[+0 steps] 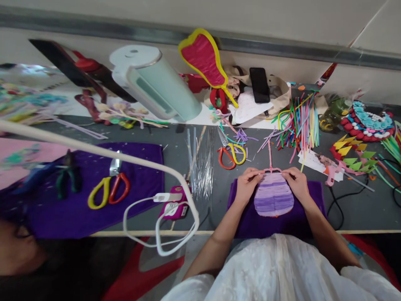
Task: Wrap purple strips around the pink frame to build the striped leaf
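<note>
A rounded, fan-shaped piece [274, 200] made of rows of lilac and purple pipe cleaners lies over a folded purple cloth [315, 205] in front of me. From its far edge a twisted pink pipe-cleaner stem [270, 156] points away from me. My left hand [247, 184] pinches the upper left corner of the piece, where the pink edging runs. At the upper right corner my right hand [296, 183] pinches the same edge. Just beyond my left hand lie scissors [231, 154] with one red and one yellow handle. Purple pipe-cleaner scraps [242, 136] are scattered behind them.
Thin metal wires [205, 171] and a magenta power block [175, 207] with a white cable lie to the left. Pipe-cleaner bundles [302, 125] and a pink glue gun [333, 170] are on the right. A pale green jug [163, 83] stands behind. Another person's arm [19, 246] shows at far left.
</note>
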`<state>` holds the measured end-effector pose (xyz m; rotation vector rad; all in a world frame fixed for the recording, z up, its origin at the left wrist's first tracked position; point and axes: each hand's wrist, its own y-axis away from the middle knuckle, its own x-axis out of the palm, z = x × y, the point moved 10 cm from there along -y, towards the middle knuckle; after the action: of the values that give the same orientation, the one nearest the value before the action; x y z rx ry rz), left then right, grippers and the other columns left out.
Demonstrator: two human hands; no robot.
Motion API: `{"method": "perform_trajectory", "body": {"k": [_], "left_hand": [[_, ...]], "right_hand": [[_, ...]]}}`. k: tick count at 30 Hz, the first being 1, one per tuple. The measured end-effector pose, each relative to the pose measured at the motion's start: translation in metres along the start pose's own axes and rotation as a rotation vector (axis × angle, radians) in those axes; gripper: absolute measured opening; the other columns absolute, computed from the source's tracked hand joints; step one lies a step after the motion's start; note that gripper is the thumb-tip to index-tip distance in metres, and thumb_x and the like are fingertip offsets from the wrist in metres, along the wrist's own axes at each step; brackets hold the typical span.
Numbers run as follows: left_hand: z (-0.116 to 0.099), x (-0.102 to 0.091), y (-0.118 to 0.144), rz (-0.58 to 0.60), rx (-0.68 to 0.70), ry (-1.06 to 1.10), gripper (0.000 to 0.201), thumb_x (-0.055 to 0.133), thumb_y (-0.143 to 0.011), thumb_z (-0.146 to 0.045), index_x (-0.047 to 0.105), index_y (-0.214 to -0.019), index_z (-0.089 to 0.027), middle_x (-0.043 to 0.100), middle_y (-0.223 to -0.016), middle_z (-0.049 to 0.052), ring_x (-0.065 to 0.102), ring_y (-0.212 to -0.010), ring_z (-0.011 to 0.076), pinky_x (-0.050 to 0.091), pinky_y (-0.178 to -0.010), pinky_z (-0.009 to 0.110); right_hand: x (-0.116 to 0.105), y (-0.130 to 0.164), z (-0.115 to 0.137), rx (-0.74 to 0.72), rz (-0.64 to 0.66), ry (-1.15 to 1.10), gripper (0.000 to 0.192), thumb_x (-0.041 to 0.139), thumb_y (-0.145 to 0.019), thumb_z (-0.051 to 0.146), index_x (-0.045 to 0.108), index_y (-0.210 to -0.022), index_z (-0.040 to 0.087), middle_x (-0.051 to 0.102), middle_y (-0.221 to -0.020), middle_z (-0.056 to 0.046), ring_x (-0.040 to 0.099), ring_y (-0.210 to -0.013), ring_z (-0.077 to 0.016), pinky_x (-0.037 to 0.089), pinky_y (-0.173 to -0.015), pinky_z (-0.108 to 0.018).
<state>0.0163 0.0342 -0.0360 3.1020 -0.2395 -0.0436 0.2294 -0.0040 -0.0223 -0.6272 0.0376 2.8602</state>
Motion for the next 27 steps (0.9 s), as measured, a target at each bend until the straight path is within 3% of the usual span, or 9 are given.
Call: {"method": "perform_trajectory", "body": {"k": [3,8,12,21,27], "left_hand": [[-0.006,0.001,0.001,-0.004,0.043,-0.007,0.014,0.068,-0.077,-0.032,0.075,-0.084,-0.022,0.069,-0.09,0.006,0.063,-0.088,0.0186,0.05,-0.08,0.033],[-0.002,0.0,0.003,-0.016,0.013,-0.02,0.016,0.066,-0.079,-0.033,0.075,-0.085,-0.021,0.072,-0.093,0.007,0.065,-0.086,0.0193,0.051,-0.076,0.032],[0.003,-0.002,0.005,-0.024,-0.021,-0.017,0.018,0.064,-0.08,-0.034,0.074,-0.087,-0.021,0.073,-0.092,0.006,0.065,-0.082,0.0179,0.051,-0.071,0.029],[0.009,-0.005,0.006,-0.068,-0.062,-0.023,0.02,0.063,-0.08,-0.034,0.074,-0.086,-0.019,0.073,-0.09,0.005,0.064,-0.073,0.0158,0.05,-0.066,0.026],[0.016,-0.006,0.007,-0.101,-0.126,0.03,0.021,0.064,-0.078,-0.034,0.074,-0.085,-0.017,0.074,-0.082,0.004,0.063,-0.066,0.0144,0.05,-0.064,0.025]], "right_hand": [[-0.001,0.001,0.0,0.016,-0.01,-0.008,0.015,0.061,-0.08,0.034,0.072,-0.082,0.024,0.067,-0.082,-0.003,0.06,-0.074,-0.0179,0.045,-0.066,-0.029],[-0.007,0.003,-0.02,0.174,-0.084,-0.165,0.014,0.068,-0.074,0.036,0.064,-0.078,0.023,0.063,-0.065,0.001,0.058,-0.059,-0.0159,0.047,-0.059,-0.029],[-0.004,0.004,-0.028,0.221,-0.052,-0.293,0.018,0.067,-0.076,0.04,0.063,-0.079,0.022,0.066,-0.065,0.0,0.065,-0.064,-0.0187,0.052,-0.065,-0.032],[-0.007,0.007,-0.019,0.134,-0.017,-0.172,0.015,0.055,-0.085,0.036,0.061,-0.08,0.023,0.067,-0.073,-0.001,0.069,-0.071,-0.0191,0.054,-0.069,-0.031],[-0.01,0.0,-0.021,0.112,0.043,-0.196,0.017,0.054,-0.084,0.036,0.059,-0.076,0.021,0.065,-0.064,0.001,0.066,-0.063,-0.017,0.052,-0.063,-0.028]]}}
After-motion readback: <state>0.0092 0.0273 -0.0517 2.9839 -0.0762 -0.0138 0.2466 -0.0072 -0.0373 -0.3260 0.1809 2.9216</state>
